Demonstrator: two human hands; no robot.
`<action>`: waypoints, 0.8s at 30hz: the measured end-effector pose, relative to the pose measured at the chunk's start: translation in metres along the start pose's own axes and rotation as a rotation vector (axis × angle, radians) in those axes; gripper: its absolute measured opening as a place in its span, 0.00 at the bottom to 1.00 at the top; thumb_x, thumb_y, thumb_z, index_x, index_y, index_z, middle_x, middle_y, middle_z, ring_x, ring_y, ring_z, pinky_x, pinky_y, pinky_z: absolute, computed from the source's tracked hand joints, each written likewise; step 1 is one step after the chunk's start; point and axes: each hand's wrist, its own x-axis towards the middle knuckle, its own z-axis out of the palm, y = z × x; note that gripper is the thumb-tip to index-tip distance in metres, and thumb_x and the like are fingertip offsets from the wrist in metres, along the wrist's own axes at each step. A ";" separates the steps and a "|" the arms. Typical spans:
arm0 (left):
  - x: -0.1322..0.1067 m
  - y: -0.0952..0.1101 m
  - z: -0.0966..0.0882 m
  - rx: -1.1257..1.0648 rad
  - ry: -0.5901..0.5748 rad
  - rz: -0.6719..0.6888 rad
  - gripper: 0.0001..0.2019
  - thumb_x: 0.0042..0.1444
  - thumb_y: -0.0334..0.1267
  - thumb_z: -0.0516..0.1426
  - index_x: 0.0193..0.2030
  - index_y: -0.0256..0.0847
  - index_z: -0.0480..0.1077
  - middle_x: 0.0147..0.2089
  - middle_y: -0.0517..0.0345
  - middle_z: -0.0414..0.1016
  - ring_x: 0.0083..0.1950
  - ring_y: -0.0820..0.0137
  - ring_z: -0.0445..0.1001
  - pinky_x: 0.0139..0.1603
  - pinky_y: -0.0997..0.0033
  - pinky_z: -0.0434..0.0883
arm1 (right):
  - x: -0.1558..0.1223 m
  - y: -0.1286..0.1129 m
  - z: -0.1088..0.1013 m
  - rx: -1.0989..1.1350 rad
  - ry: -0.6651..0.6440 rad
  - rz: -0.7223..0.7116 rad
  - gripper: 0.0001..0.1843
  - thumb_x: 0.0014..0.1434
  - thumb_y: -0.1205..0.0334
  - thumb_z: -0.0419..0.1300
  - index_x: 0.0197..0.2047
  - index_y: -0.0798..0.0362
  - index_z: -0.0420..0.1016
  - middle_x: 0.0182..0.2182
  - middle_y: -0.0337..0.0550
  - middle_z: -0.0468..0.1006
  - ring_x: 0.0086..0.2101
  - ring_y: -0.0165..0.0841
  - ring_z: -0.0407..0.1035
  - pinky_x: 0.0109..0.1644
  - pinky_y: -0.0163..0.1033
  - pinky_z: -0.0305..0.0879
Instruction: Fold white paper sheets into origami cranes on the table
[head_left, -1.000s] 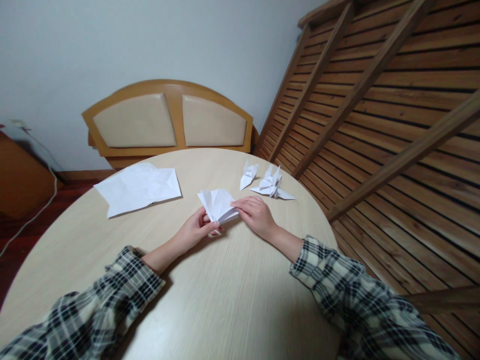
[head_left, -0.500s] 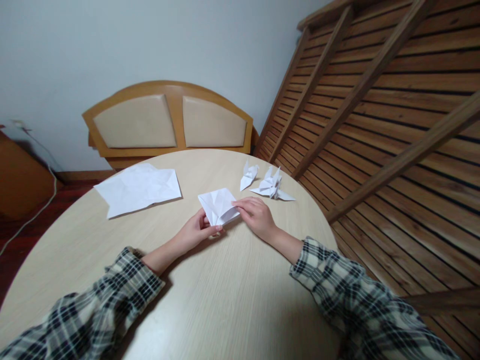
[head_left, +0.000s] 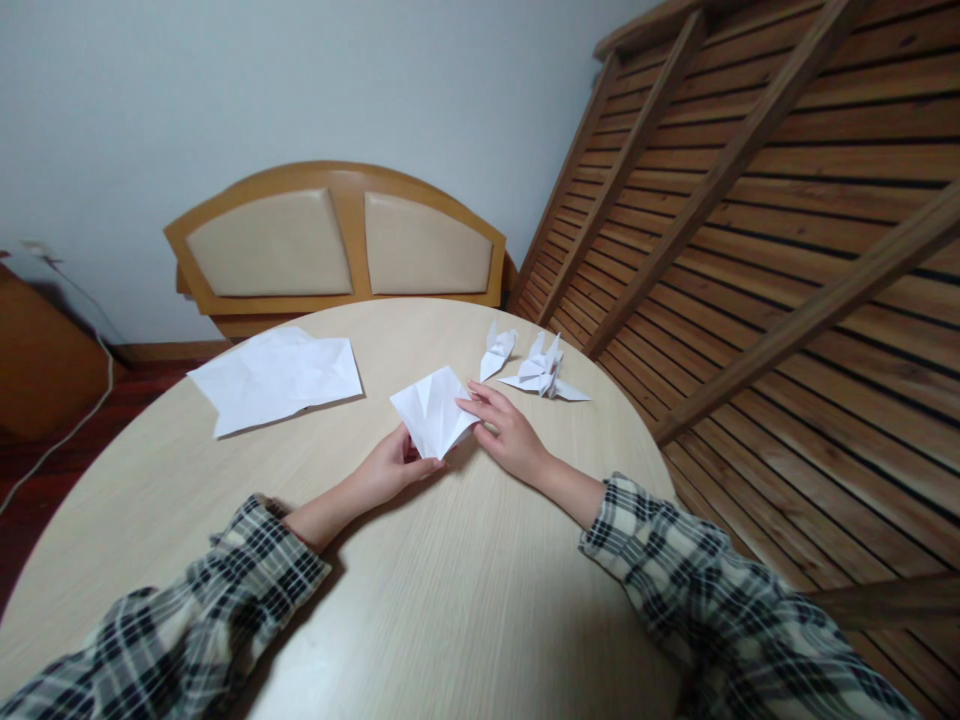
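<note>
A small white folded paper (head_left: 433, 408), creased along several lines, is held just above the table between my two hands. My left hand (head_left: 391, 462) grips its lower left edge, thumb near the bottom corner and the other fingers partly hidden beneath. At the paper's right edge is my right hand (head_left: 508, 430), its fingers bent over and around that side. Beyond my right hand stand white origami cranes: one crane (head_left: 498, 352) alone, and a cluster of cranes (head_left: 541, 370) close together to its right.
Creased white paper sheets (head_left: 281, 378) lie at the left of the round wooden table (head_left: 450, 600). Behind the table stands a padded headboard (head_left: 341, 235). A slatted wooden panel (head_left: 750, 250) leans along the right side. A white cable (head_left: 105, 370) hangs at far left.
The folded paper has opened out and tilted up a little, its bottom corner now in front. My right fingers have spread more over its right edge. The cranes and sheets have stayed put.
</note>
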 end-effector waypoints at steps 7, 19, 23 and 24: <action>0.001 0.009 0.001 -0.015 0.076 0.012 0.33 0.48 0.39 0.68 0.59 0.38 0.61 0.55 0.41 0.73 0.54 0.54 0.73 0.54 0.52 0.72 | -0.001 0.005 -0.001 0.052 0.028 -0.004 0.26 0.63 0.74 0.52 0.58 0.43 0.74 0.61 0.46 0.71 0.60 0.37 0.66 0.63 0.54 0.65; 0.001 0.007 -0.031 0.761 0.255 0.384 0.17 0.57 0.31 0.56 0.54 0.42 0.69 0.61 0.45 0.67 0.63 0.55 0.67 0.62 0.45 0.66 | -0.002 0.005 0.001 0.037 -0.135 -0.029 0.22 0.62 0.73 0.53 0.56 0.47 0.76 0.57 0.47 0.76 0.56 0.36 0.70 0.61 0.52 0.67; -0.001 0.007 -0.030 0.887 0.203 0.368 0.17 0.54 0.25 0.54 0.50 0.41 0.71 0.54 0.48 0.73 0.56 0.59 0.73 0.56 0.51 0.70 | -0.002 0.002 0.002 0.024 -0.195 -0.055 0.21 0.62 0.73 0.54 0.54 0.48 0.77 0.55 0.46 0.78 0.55 0.35 0.71 0.60 0.50 0.68; -0.001 0.007 -0.030 0.908 0.195 0.348 0.18 0.53 0.24 0.54 0.49 0.41 0.71 0.53 0.49 0.75 0.54 0.59 0.73 0.54 0.52 0.71 | -0.002 0.002 0.003 0.026 -0.205 -0.058 0.20 0.62 0.73 0.54 0.53 0.49 0.77 0.54 0.47 0.78 0.55 0.35 0.72 0.60 0.49 0.68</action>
